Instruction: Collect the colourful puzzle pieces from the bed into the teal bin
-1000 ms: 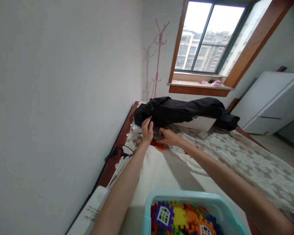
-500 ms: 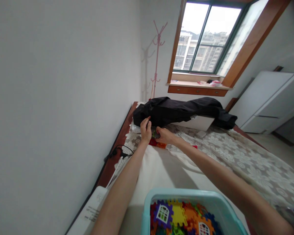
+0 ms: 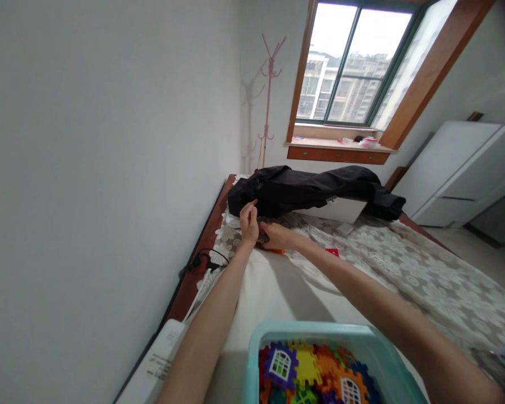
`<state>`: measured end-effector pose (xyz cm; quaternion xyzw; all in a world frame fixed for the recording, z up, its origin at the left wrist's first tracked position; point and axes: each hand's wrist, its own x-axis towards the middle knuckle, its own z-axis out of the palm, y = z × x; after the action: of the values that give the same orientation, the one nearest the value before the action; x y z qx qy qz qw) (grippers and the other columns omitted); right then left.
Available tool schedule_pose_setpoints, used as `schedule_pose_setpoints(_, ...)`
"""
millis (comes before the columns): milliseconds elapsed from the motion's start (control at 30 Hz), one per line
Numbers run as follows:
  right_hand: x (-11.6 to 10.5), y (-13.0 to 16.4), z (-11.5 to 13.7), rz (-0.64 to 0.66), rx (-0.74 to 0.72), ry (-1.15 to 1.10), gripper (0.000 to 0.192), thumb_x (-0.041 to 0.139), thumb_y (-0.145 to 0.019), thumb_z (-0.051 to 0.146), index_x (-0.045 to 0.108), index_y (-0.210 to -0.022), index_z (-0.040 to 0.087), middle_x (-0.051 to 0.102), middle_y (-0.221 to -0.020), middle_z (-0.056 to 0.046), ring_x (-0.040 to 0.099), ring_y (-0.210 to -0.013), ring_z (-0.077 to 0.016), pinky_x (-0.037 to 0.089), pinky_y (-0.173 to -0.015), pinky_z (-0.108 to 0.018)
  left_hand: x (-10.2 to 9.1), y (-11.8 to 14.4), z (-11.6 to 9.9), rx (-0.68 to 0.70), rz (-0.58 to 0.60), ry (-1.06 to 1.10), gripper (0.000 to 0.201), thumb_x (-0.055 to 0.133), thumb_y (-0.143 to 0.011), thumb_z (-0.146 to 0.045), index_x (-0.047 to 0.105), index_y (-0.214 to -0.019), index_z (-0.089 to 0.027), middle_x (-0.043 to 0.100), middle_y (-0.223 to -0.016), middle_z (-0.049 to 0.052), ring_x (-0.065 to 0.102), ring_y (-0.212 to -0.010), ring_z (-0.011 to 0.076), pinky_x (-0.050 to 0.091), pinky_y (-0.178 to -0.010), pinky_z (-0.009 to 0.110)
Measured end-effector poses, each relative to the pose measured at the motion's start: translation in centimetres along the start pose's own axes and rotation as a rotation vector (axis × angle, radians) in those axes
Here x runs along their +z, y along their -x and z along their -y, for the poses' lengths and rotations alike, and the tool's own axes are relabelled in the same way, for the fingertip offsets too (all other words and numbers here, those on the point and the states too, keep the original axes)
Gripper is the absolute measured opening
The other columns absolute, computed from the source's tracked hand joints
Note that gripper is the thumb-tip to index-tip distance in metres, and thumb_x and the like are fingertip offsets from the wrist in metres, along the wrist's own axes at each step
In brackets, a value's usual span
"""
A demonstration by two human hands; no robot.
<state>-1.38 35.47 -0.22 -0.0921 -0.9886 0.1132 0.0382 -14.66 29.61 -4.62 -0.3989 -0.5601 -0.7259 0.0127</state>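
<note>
My left hand (image 3: 249, 224) is over the patterned bedspread at the near side of the black cloth. Its fingers are bent, one pointing up and to the right, and what they hold, if anything, is hidden. Right beside it, my right hand (image 3: 276, 235) has its fingers closed on a small green building piece (image 3: 262, 239), mostly covered by the fingers. Under the right hand an orange building piece (image 3: 279, 251) shows in part. Off to the right lies a red building piece (image 3: 332, 252).
A light-blue bin (image 3: 313, 326) of colourful interlocking pieces stands close in front of me. Black cloth (image 3: 303, 188) drapes over a white box (image 3: 334, 210) behind my hands. A black cable (image 3: 214, 252) and a white wall are at left. A pink coat stand (image 3: 268, 101) stands behind.
My right hand has moved left with the green piece, up against my left hand. The red and orange pieces below are now more covered. My left hand's fingers look more bent.
</note>
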Motion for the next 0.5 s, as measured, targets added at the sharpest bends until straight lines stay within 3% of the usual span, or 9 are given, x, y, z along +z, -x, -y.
schedule_pose_setpoints(233, -2.8, 2.6, -1.5, -0.041, 0.064, 0.003, 0.028, 0.074, -0.082, 0.024, 0.061, -0.106, 0.018, 0.073, -0.096, -0.007, 0.062, -0.077, -0.0174, 0.036, -0.064, -0.025, 0.1, 0.1, 0.2, -0.009, 0.003, 0.001, 0.043, 0.051, -0.105, -0.050, 0.071, -0.126, -0.019, 0.071, -0.136, 0.013, 0.062, -0.132, 0.0262, 0.043, -0.119, 0.054)
schedule_pose_setpoints(400, -1.2, 4.2, -1.3, 0.013, 0.107, 0.041, 0.030, 0.077, -0.083, 0.031, 0.059, -0.103, 0.019, 0.074, -0.096, -0.007, 0.066, -0.079, -0.0194, 0.035, -0.063, -0.025, 0.2, 0.0, 0.3, -0.004, 0.008, 0.008, 0.044, 0.051, -0.105, -0.051, 0.072, -0.125, -0.018, 0.071, -0.134, 0.014, 0.063, -0.130, 0.0262, 0.044, -0.118, 0.055)
schedule_pose_setpoints(500, 0.1, 4.3, -0.6, 0.023, 0.148, 0.075, 0.034, 0.077, -0.085, 0.034, 0.057, -0.108, 0.017, 0.076, -0.102, -0.013, 0.070, -0.086, -0.0243, 0.037, -0.064, -0.026, 0.2, 0.0, 0.3, 0.002, 0.010, 0.009, 0.044, 0.051, -0.105, -0.052, 0.071, -0.124, -0.018, 0.071, -0.133, 0.013, 0.064, -0.129, 0.0265, 0.044, -0.117, 0.056)
